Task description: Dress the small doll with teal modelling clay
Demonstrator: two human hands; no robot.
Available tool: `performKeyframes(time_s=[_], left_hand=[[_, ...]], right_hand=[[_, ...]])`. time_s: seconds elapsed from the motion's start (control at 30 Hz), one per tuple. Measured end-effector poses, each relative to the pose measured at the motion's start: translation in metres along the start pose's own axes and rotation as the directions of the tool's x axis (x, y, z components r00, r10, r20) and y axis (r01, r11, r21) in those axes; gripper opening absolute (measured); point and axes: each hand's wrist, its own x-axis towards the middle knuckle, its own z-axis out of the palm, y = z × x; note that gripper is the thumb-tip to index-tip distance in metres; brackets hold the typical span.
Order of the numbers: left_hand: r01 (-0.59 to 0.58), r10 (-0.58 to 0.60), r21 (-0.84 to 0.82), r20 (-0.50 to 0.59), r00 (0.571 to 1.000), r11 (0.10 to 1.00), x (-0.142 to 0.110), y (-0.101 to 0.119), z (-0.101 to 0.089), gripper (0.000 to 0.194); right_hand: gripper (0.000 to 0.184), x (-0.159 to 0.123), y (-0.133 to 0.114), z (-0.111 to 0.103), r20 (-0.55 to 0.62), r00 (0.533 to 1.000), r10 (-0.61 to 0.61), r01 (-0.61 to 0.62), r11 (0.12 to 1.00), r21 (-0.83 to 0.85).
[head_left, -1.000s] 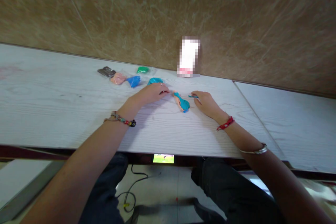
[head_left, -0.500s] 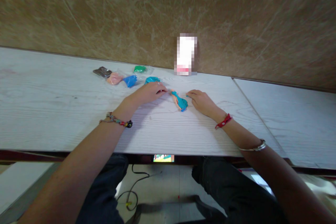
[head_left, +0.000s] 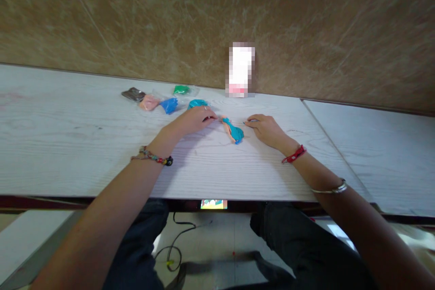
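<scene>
A small modelling-clay figure (head_left: 236, 132), teal over peach with a bright blue lower end, lies on the white wood-grain table (head_left: 204, 172). My left hand (head_left: 197, 120) rests on the table to its left, fingers pinched at the figure's narrow top end. To the right of the figure, a short gap away, is my right hand (head_left: 267, 129), its thumb and forefinger pinched together. A tiny dark-blue speck shows at those fingertips, seemingly a bit of clay. Partly behind my left hand sits a packet of teal clay (head_left: 197, 103).
Further left lie clear packets of blue clay (head_left: 169, 105), peach clay (head_left: 148, 102), dark clay (head_left: 133, 94) and green clay (head_left: 181, 89). A blurred-out white upright object (head_left: 241, 70) leans against the brown marbled wall (head_left: 170, 22). A seam (head_left: 328, 138) crosses the table at right.
My right hand has drawn slightly to the right, away from the clay figure. My left hand and the figure hold their place.
</scene>
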Motion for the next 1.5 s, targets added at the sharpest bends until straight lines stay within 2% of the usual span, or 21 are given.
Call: performKeyframes(time_s=[0.2,0.33,0.47,0.57,0.67,0.73,0.87,1.1,1.2,1.3,1.5], left_hand=[[-0.008,0.008,-0.023,-0.013,1.000,1.000,0.001,-0.001,0.002,0.028],[-0.013,0.013,-0.031,-0.012,1.000,0.999,0.001,-0.004,0.004,0.029],[-0.021,0.021,-0.024,-0.002,1.000,1.000,0.001,-0.003,0.003,0.030],[-0.035,0.033,-0.024,-0.070,0.997,0.999,0.003,0.010,0.000,0.030],[-0.067,0.063,-0.021,-0.157,0.986,0.998,0.011,0.032,-0.002,0.029],[-0.124,0.126,0.021,-0.126,0.984,0.992,0.018,0.048,0.000,0.030],[-0.133,0.137,0.090,-0.045,0.990,0.987,0.031,0.066,0.008,0.033],[-0.116,0.118,0.085,-0.021,0.993,0.990,0.034,0.065,0.014,0.034],[-0.135,0.136,0.054,-0.010,0.991,0.989,0.033,0.064,0.014,0.035],[-0.102,0.102,0.047,0.005,0.995,0.994,0.032,0.066,0.014,0.035],[-0.060,0.062,0.076,-0.029,0.998,0.995,0.029,0.067,0.016,0.035]], right_hand=[[0.050,-0.004,0.003,0.006,-0.081,0.997,0.000,0.011,0.990,0.138],[0.049,-0.004,0.000,0.002,-0.052,0.998,0.045,-0.040,0.995,0.088],[0.045,-0.003,-0.004,-0.001,-0.016,1.000,0.001,0.000,0.999,0.038],[0.044,-0.003,-0.005,-0.003,-0.023,1.000,-0.020,0.020,0.999,0.035],[0.042,-0.004,-0.005,-0.006,-0.067,0.997,-0.024,0.026,0.999,0.032],[0.040,-0.005,-0.003,-0.008,-0.086,0.995,-0.042,0.044,0.999,0.025],[0.037,-0.005,0.002,-0.008,-0.034,0.996,-0.079,0.080,0.997,0.001],[0.031,-0.004,-0.001,-0.010,0.041,0.996,-0.076,0.080,0.989,-0.121],[0.035,-0.005,-0.002,-0.009,0.033,0.999,-0.035,0.037,0.998,-0.057],[0.042,-0.007,-0.001,-0.006,-0.001,1.000,0.014,-0.014,1.000,0.008],[0.037,-0.005,-0.003,-0.007,0.025,0.998,-0.052,0.054,0.997,-0.047]])
